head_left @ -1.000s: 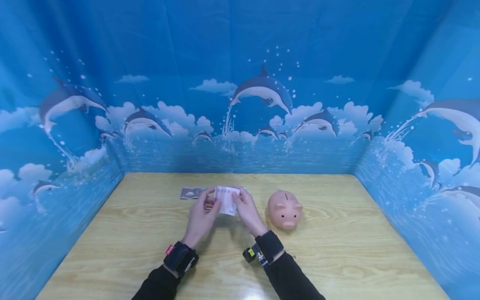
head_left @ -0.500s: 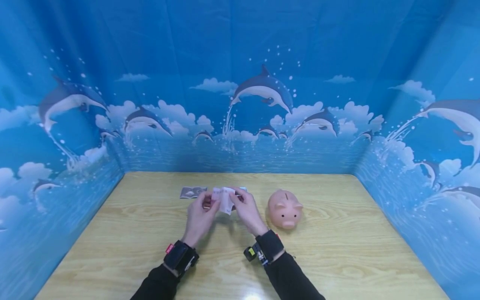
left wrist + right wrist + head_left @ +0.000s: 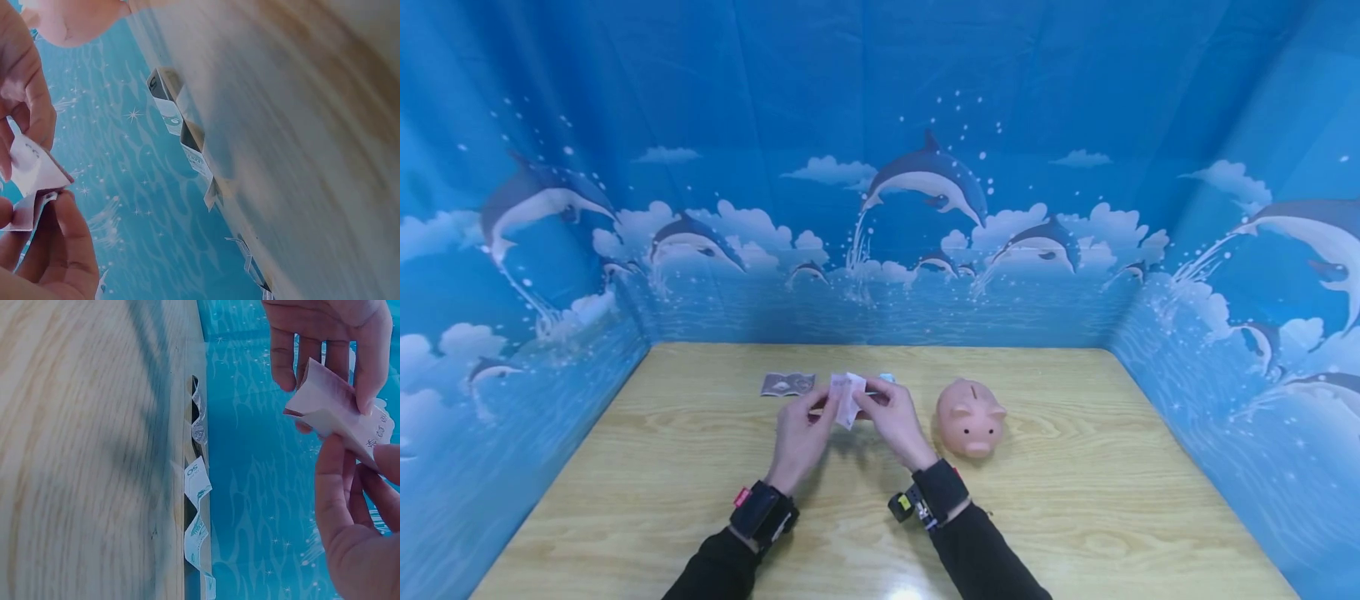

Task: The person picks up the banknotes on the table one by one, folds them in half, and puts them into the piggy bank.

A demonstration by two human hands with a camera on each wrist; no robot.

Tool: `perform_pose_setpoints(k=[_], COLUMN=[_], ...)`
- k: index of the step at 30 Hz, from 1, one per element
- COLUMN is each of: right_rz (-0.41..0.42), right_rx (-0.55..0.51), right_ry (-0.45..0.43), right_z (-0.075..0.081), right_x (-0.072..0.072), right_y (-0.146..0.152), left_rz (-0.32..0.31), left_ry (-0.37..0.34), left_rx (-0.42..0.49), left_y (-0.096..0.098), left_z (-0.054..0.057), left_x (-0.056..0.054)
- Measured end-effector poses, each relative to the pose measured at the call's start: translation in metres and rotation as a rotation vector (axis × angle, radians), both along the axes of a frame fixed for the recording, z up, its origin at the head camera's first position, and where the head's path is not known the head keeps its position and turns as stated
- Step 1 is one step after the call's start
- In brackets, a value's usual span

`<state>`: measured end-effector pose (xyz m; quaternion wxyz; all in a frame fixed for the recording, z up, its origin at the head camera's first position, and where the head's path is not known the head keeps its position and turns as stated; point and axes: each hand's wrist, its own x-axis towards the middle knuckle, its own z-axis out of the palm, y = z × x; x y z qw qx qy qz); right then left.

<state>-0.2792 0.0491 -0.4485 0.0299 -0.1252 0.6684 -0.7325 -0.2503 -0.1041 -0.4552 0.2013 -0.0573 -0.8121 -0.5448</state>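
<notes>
A pinkish paper banknote (image 3: 848, 398), creased across its middle, is held up over the table between both hands. My left hand (image 3: 802, 439) pinches its left side with thumb and fingers. At the right side, my right hand (image 3: 897, 423) pinches it too. In the right wrist view the banknote (image 3: 325, 400) is bent into a fold with a gap at its end, printed characters along one edge. A zigzag-creased greyish-brown banknote (image 3: 787, 384) lies on the table behind my left hand. Behind my right hand lies a greenish banknote (image 3: 887, 377), mostly hidden; the right wrist view shows its zigzag creases.
A pink piggy bank (image 3: 970, 418) with a slot on top stands just right of my right hand, facing me. The wooden table (image 3: 1112, 492) ends at blue dolphin-print curtains (image 3: 880, 308) behind and on both sides.
The banknote was spread nearly flat a second ago; it is now bent along creases and looks narrower. My hands have drawn slightly closer together, both keeping their grip.
</notes>
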Motion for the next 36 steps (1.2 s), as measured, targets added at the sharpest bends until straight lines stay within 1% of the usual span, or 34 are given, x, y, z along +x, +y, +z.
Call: perform_pose_setpoints(k=[6,8,12,18,25,28,32,36], right_rz=[0.028,0.027,0.01,-0.003,-0.012,-0.005,0.006,0.007], right_rx=[-0.025,-0.026,-0.031,-0.043,-0.056,-0.054,-0.059,-0.058], right_ry=[0.021,0.031,0.029,0.024,0.013,0.008,0.009,0.005], right_z=[-0.0008,-0.0005,0.0,-0.0003,0.0015,0.0021,0.0024,0.0015], right_x=[-0.0002,0.0003,0.0005,-0.0009,-0.0007,-0.0006,-0.0007,-0.001], right_y=[0.0001,0.0007,0.0018,0.0027,0.0031,0.0031,0.003,0.0027], left_rz=[0.009,-0.003,-0.039,-0.092,-0.15,-0.164,-0.172,-0.162], left_ry=[0.073,0.085,0.086,0.102,0.084,0.085,0.143,0.213], left_rx=[-0.056,-0.056,-0.034,-0.012,-0.03,-0.044,-0.068,-0.092], left_y=[0.0014,0.0012,0.0009,0.0012,0.0007,0.0005,0.0007,0.0013], left_z=[-0.0024,-0.0029,-0.0027,-0.0017,-0.0027,-0.0038,-0.006,-0.0073], left_x=[-0.0006,0.0001,0.002,0.0021,0.0024,0.0014,-0.0008,-0.0014])
